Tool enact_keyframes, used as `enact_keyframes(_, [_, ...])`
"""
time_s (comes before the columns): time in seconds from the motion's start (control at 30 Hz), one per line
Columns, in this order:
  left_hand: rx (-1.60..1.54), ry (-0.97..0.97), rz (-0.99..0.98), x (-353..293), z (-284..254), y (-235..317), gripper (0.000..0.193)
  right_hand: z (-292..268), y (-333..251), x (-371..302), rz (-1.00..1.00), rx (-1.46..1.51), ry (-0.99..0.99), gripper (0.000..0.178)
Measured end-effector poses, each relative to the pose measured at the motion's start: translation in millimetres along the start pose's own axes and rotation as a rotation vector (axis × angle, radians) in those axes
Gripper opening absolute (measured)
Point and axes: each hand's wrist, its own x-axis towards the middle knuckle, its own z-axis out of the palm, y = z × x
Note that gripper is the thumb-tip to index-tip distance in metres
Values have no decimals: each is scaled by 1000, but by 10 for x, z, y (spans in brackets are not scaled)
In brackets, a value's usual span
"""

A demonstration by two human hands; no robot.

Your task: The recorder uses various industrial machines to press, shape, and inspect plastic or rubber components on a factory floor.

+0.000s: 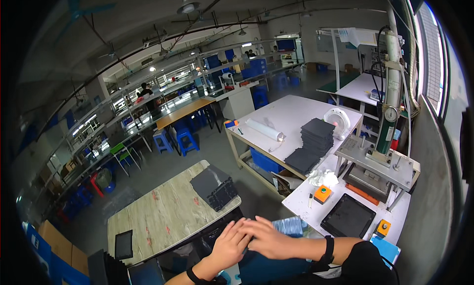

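My left hand (229, 246) and my right hand (269, 239) meet in front of me at the lower middle. The right fingers lie stretched out across the left fingertips, and the left fingers also reach out straight. Nothing held shows in either hand, though the space under the palms is hidden. Dark bands circle both wrists. Just beyond the right hand is a light-blue ribbed item (290, 226), partly covered. A black flat panel (348, 215) lies on the white bench to the right, apart from my hands. A stack of dark plates (215, 187) sits on the marbled table (165, 206).
A press (377, 159) with a gauge stands at right beside orange button boxes (323, 193). Behind, a white table (276, 114) carries dark stacked plates (317, 137), a plastic roll (264, 129) and a round white fan (337, 122). Another dark panel (124, 244) lies at left.
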Motion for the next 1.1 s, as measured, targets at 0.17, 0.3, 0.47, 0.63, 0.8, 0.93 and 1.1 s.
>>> enact_keyframes(0.17, [158, 45, 200, 53, -46, 61, 52, -330, 73, -90, 263, 11, -9, 35])
enact_keyframes(0.3, [76, 107, 170, 59, 53, 62, 49, -158, 140, -257, 309, 41, 57, 24])
enact_keyframes(0.47, [16, 88, 129, 23, 173, 43, 50, -135, 117, -255, 195, -133, 145, 10])
enact_keyframes(0.63, [26, -101, 97, 2, 149, 117, 64, -247, -245, -369, -41, -337, -199, 12])
enact_keyframes(0.8, [-8, -19, 62, -24, 144, 181, 63, -590, 43, -288, 162, -379, -47, 16])
enact_keyframes(0.93, [-117, -175, 52, -79, 91, 25, 61, -493, -135, -483, -98, -452, -210, 11])
enact_keyframes(1.1, [-151, -214, 60, -64, -7, 109, 58, -771, 105, -488, 177, -298, -58, 36])
